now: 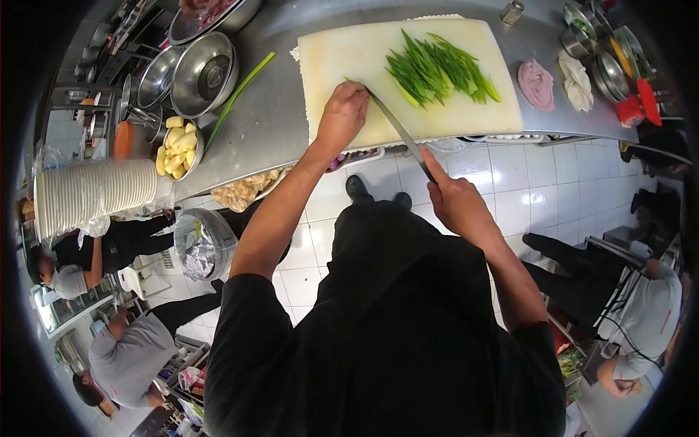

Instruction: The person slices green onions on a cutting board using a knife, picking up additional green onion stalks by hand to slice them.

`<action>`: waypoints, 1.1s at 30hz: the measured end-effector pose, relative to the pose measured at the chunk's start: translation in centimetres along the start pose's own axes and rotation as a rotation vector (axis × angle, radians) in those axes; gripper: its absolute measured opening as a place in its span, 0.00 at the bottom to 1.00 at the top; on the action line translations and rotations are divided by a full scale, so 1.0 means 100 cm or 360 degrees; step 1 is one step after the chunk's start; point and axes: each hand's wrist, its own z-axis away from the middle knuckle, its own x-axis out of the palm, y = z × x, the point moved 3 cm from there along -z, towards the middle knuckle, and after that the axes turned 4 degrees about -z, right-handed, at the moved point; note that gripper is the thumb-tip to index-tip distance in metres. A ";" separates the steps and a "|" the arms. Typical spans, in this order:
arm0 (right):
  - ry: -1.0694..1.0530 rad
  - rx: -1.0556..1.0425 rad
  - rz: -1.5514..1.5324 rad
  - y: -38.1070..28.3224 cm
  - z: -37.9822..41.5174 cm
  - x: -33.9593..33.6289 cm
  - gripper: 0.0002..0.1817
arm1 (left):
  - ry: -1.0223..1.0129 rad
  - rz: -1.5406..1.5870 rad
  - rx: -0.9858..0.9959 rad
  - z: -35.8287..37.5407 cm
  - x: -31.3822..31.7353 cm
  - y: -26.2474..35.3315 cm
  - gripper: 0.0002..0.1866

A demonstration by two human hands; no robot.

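My right hand (460,205) grips a long knife (397,127) by its handle, forefinger stretched along it. The blade slants up and left over the white cutting board (328,54). At its tip is my left hand (344,113), closed, its fingers bent together at the board's left side. A bit of green shows by those fingertips, but what they hold, if anything, is hidden. To the right of the blade lies a pile of cut green scallion leaves (440,71). One long green stalk (237,98) rests on the steel counter, left of the board.
Metal bowls (204,75), a bowl of peeled yellow pieces (177,149) and a stack of white containers (98,191) stand left. Pink (536,85) and cream (576,81) cloths lie right. Below the counter is a lined bin (202,244). Several co-workers stand behind on both sides.
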 end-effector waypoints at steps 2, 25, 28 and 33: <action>-0.0014 0.0006 0.0006 0.000 -0.001 -0.001 0.38 | -0.0001 0.0008 -0.0010 0.000 0.000 -0.001 0.05; 0.0283 -0.0224 -0.0158 0.028 -0.074 0.008 0.36 | -0.0109 0.0031 -0.0033 -0.004 0.005 0.000 0.06; 0.0338 -0.0023 -0.0206 0.023 -0.076 -0.027 0.36 | -0.0152 0.0351 -0.0009 -0.012 0.015 0.017 0.07; 0.0238 -0.0005 -0.0246 0.022 -0.044 -0.034 0.35 | 0.0045 0.0241 -0.0266 -0.008 -0.008 0.007 0.09</action>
